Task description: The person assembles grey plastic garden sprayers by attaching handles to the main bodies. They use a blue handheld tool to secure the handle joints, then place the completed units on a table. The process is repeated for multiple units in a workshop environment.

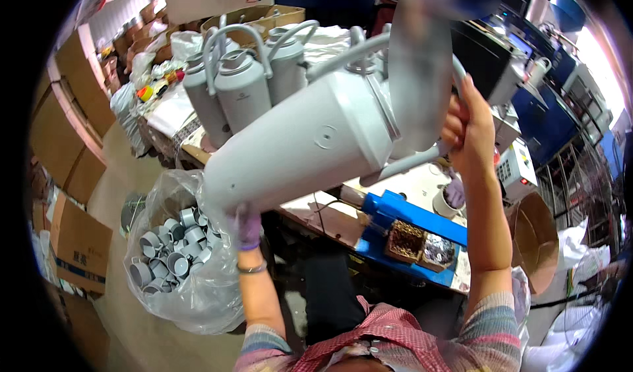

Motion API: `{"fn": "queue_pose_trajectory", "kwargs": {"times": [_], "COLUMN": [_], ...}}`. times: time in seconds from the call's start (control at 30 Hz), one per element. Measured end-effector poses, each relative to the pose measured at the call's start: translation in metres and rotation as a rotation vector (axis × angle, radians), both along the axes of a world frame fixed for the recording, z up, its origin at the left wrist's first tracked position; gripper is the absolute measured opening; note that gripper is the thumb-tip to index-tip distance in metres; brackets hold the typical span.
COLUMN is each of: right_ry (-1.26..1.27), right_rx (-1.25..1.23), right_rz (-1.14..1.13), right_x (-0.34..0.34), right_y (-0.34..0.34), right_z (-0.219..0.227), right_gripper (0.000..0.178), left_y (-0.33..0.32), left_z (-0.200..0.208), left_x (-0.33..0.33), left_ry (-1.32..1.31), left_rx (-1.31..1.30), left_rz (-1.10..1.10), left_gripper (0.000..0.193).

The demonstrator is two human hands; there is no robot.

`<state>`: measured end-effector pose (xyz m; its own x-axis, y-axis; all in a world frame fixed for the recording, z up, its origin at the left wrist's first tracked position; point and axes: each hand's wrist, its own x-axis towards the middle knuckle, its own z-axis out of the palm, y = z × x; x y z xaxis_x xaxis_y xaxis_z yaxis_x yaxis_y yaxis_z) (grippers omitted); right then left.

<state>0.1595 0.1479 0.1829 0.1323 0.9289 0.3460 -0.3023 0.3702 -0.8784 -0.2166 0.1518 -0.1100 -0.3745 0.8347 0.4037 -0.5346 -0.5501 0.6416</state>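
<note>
Head camera: right hand (467, 125) grips the jug (297, 144) by its handle (410, 163), left hand (248, 227) props its base (221, 191), grip unclear; likely stiff, slick, handle safest.

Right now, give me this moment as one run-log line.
grey jug: raised, tilted | left hand: under jug's lower end | right hand: gripping handle | clear bag: holding grey cups

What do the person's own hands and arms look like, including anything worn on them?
The left hand wears a purple glove, with a shiny grey, metal-looking round bangle at the wrist. The right hand shows no glove. Multicoloured striped fabric sleeves, in blue-grey, pink and pale tones, leave both forearms bare.
</note>
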Motion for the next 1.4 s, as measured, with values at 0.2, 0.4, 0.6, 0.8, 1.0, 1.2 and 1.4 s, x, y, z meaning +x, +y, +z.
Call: {"fn": "queue_pose_trajectory", "kwargs": {"times": [0.2,0.4,0.6,0.8,1.0,1.2,1.4], "right_ry": [0.044,-0.674,-0.452,-0.151,-0.071,-0.042,-0.027], "right_rx": [0.234,0.128,-0.372,-0.467,-0.471,-0.477,-0.479], "right_rz": [0.351,-0.359,-1.030,-1.372,-1.404,-1.374,-1.376], "right_x": [0.077,0.150,0.277,0.299,0.309,0.316,0.325], "right_y": [-0.115,-0.264,-0.483,-0.568,-0.568,-0.543,-0.536], "right_z": [-0.042,-0.124,-0.230,-0.294,-0.315,-0.325,-0.328], "right_gripper": [0.063,0.083,0.048,0.048,0.047,0.047,0.047], "left_y": [-0.129,-0.228,-0.143,-0.060,-0.049,-0.061,-0.093], "left_z": [0.069,0.083,0.086,-0.013,-0.022,-0.007,0.039], "left_x": [0.037,0.128,0.227,0.334,0.329,0.315,0.303], "left_ry": [0.168,0.435,1.077,1.879,1.900,1.641,1.261], "left_rx": [-0.125,-0.494,-0.287,0.179,0.151,0.006,-0.229], "left_rz": [-0.029,-0.451,-0.875,-0.332,-0.655,-0.318,-0.489], "left_gripper": [0.067,0.054,0.036,0.045,0.036,0.021,0.021]}}
